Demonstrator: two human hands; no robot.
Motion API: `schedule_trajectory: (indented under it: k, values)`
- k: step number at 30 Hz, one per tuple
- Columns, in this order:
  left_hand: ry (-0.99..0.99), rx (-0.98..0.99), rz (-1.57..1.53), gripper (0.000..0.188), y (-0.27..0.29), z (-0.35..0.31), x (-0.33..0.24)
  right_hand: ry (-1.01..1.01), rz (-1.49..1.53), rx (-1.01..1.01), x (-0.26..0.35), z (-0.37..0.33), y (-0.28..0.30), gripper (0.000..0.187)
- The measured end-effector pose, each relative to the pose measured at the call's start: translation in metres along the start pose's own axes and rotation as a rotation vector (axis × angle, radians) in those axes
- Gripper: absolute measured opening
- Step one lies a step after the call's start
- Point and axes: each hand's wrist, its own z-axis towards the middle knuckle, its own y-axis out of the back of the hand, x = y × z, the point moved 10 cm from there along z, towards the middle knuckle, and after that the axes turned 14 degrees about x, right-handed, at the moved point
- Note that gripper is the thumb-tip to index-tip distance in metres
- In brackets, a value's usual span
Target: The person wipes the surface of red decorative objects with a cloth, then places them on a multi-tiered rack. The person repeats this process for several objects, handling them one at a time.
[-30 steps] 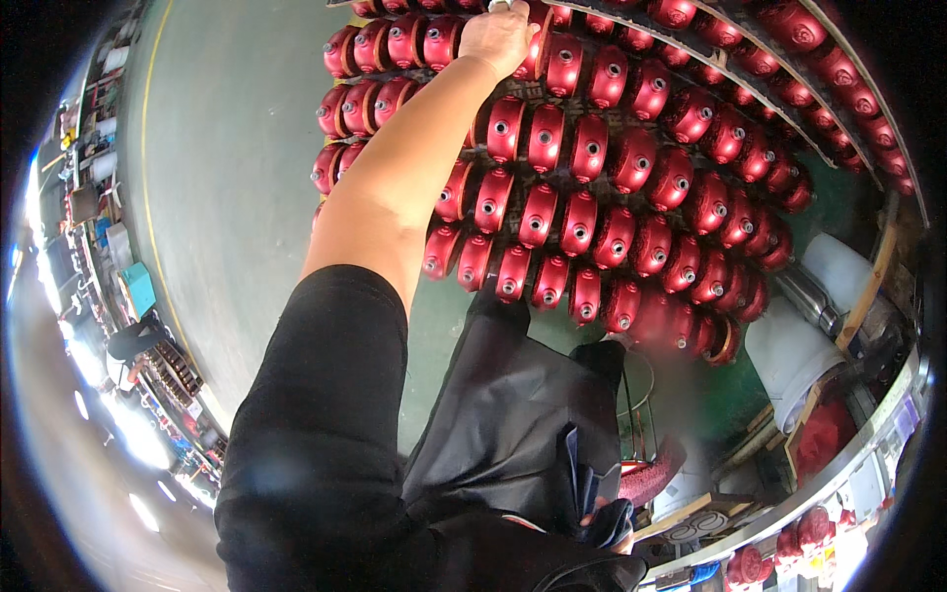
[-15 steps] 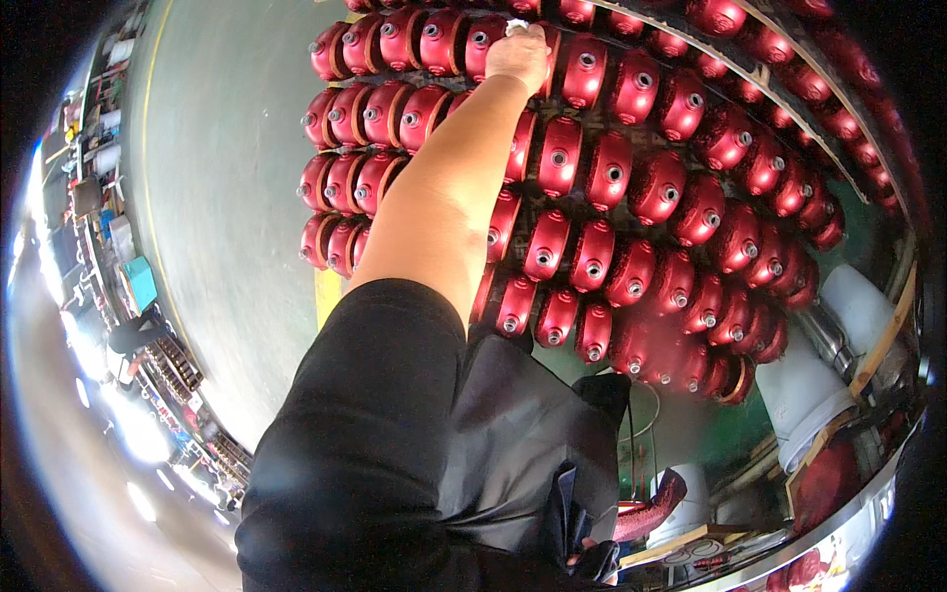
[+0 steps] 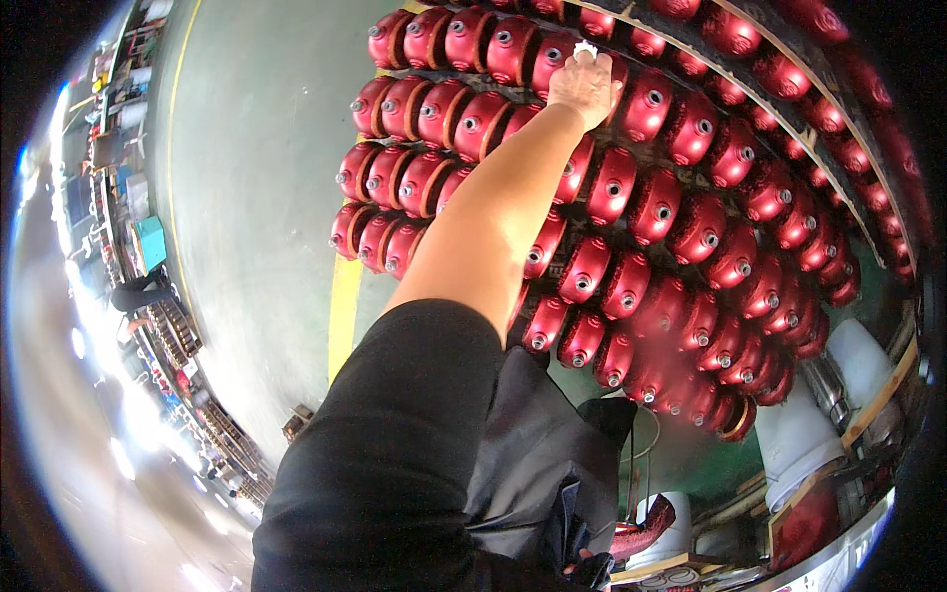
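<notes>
My left arm reaches up across rows of glossy red rounded metal vessels (image 3: pixel 610 185), each with a short silver threaded neck. My left hand (image 3: pixel 584 91) is closed at the far row, over one red vessel (image 3: pixel 554 61), with a crumpled white cloth or wad (image 3: pixel 585 47) showing past its fingers. The palm side is hidden. At the lower edge, beside dark folded fabric (image 3: pixel 562 518), a sliver of my right hand (image 3: pixel 570 568) shows; its fingers are mostly hidden.
Curved rails (image 3: pixel 681 37) run past more red vessels at the upper right. White buckets (image 3: pixel 794 434) and wooden boards stand at lower right, near a red curved piece (image 3: pixel 646 528). A yellow stripe (image 3: pixel 343 308) marks the green floor. Shelving and a teal box (image 3: pixel 149 243) line the left.
The vessels and my left hand have shifted right and slightly down in view. My left hand stays closed at the far row, the white wad still at its fingers.
</notes>
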Motion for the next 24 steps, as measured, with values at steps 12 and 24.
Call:
schedule_trajectory:
  k: [12, 24]
  values:
    - [0.572, -0.161, -0.065, 0.047, 0.068, -0.041, 0.256, 0.026, 0.076, 0.103, -0.008, 0.016, -0.009, 0.069]
    - [-0.193, -0.265, 0.059, 0.065, 0.012, -0.014, 0.049, 0.135, 0.237, 0.215, -0.026, 0.011, -0.008, 0.076]
